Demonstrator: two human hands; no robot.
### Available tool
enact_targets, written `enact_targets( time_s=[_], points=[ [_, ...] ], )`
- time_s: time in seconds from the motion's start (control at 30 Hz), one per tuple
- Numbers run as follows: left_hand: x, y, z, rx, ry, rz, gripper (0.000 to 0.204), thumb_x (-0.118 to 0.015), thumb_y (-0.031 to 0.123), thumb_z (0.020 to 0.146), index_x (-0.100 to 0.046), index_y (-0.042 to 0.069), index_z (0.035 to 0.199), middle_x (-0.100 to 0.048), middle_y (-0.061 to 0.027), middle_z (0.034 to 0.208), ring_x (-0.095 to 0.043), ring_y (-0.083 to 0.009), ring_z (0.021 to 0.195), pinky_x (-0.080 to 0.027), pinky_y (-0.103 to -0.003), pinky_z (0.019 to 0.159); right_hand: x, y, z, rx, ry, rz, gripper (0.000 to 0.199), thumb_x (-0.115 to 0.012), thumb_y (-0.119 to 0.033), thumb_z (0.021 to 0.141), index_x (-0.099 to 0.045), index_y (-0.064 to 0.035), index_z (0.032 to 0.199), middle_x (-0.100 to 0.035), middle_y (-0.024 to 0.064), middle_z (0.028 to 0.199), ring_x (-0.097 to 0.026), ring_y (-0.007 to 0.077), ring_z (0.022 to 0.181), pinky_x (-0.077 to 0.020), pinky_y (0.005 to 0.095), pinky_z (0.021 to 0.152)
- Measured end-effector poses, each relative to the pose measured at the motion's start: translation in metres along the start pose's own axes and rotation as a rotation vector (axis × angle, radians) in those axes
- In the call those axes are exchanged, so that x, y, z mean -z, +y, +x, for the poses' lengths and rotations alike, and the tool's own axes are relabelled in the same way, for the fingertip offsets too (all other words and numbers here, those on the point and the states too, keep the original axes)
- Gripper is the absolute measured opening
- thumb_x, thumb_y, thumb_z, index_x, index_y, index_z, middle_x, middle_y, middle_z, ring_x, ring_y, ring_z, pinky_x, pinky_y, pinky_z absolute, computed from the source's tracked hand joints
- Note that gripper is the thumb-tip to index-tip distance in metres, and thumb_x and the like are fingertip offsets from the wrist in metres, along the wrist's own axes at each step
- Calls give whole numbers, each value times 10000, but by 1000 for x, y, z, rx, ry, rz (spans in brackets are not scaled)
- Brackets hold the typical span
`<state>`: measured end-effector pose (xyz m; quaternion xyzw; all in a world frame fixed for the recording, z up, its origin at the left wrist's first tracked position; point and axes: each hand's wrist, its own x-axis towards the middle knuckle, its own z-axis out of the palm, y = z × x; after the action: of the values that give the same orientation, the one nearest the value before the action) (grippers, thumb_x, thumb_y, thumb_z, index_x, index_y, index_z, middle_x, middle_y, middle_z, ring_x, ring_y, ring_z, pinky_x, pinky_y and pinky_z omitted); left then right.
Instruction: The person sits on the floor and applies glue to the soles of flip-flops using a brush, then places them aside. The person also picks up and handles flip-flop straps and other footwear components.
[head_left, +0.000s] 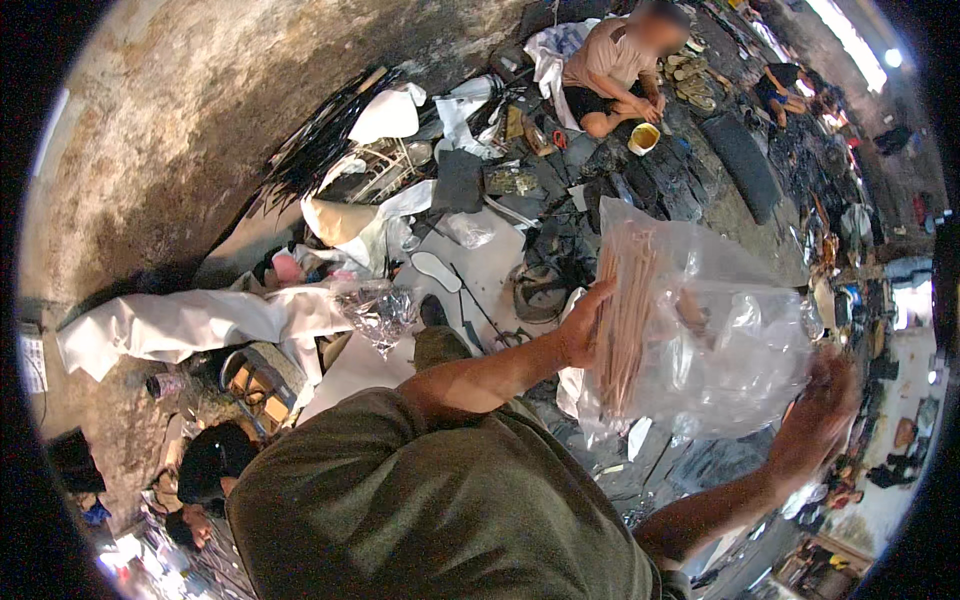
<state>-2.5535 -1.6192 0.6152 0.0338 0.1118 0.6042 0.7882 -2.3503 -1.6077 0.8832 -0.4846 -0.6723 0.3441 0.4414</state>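
Observation:
I hold a clear plastic bag (720,340) up in front of me with both hands. Inside it stands a bundle of thin tan strips (627,310). My left hand (583,322) grips the bag's left side, right against the bundle. My right hand (818,412) holds the bag's right edge from below, partly blurred. The bag's lower corner hangs loose between my arms. My olive shirt fills the lower middle of the view.
A seated person (615,70) works on the floor at the top beside a yellow cup (643,137). White sheets (190,325), crinkled plastic (380,310), a white shoe insole (435,271) and dark scrap litter the ground. Another person's head (210,465) shows lower left.

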Motion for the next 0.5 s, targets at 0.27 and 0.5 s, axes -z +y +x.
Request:
enact_targets(
  time_s=[0.27,0.5],
  points=[
    [-6,15,-43,291,264,-15,538,-679,501,914,-648,90,1259,-711,-116,987,-705,-286,825,-593,-496,806,-109,202,-88,-570,-366,335,571,-612,-392,984,-577,-12,1408,-686,106,1155,-638,210,934,-496,329,814],
    [29,75,-83,24,289,638,529,-656,445,928,-627,51,1280,-706,-127,1040,-706,-237,911,-588,-434,836,-101,217,-127,-652,-378,429,559,-616,-372,987,-569,-10,1411,-676,118,1200,-637,240,1001,-496,361,873]
  ],
)
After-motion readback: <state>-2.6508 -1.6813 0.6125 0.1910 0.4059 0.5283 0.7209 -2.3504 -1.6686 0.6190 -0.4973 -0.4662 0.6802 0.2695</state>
